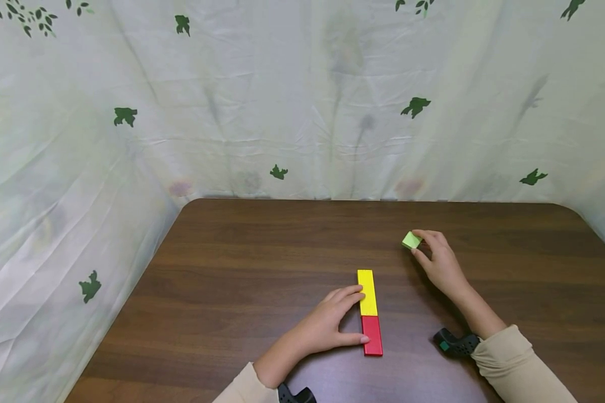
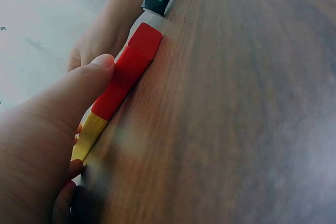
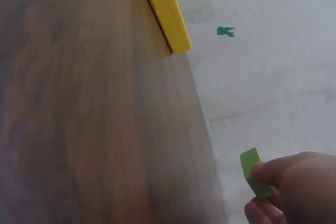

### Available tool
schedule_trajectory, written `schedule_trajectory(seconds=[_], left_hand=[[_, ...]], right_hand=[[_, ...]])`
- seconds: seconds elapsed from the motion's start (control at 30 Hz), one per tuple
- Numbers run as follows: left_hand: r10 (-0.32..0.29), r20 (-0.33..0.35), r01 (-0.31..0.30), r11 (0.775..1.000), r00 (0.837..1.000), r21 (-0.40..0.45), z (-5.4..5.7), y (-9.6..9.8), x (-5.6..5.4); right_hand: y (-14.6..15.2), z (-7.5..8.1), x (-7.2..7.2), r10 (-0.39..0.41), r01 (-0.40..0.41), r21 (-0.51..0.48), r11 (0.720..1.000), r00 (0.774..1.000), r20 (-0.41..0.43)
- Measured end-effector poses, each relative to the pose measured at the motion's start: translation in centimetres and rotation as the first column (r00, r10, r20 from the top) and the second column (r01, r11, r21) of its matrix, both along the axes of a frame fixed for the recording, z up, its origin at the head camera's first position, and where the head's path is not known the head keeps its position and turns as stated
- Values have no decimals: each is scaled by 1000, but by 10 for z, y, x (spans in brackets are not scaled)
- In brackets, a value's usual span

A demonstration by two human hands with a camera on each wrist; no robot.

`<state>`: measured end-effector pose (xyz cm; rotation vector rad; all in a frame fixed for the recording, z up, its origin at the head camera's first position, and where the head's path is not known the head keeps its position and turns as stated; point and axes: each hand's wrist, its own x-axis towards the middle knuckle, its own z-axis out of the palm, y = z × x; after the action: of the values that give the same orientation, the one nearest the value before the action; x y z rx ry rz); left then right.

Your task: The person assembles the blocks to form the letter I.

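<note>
A yellow block and a red block lie end to end on the wooden table, forming one straight bar, yellow at the far end. My left hand lies along the bar's left side. Its thumb touches the red block and its fingertips rest on the yellow block. Farther back and to the right, my right hand pinches a small light-green block between thumb and fingers. The green block appears held above the tabletop, apart from the bar.
The brown wooden table has rounded far corners. Behind it and at the sides hangs a pale curtain with green leaf patterns. A black wrist device sits at the right wrist, and another at the left.
</note>
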<state>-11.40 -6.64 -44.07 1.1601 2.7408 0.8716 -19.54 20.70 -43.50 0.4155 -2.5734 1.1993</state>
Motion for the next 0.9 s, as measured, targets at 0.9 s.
schedule_trajectory(seconds=[0.9], left_hand=[[6, 29, -6, 1000, 1000, -10, 0, 0, -1]], right_hand=[[-31, -3, -6, 107, -106, 48, 993, 994, -14]])
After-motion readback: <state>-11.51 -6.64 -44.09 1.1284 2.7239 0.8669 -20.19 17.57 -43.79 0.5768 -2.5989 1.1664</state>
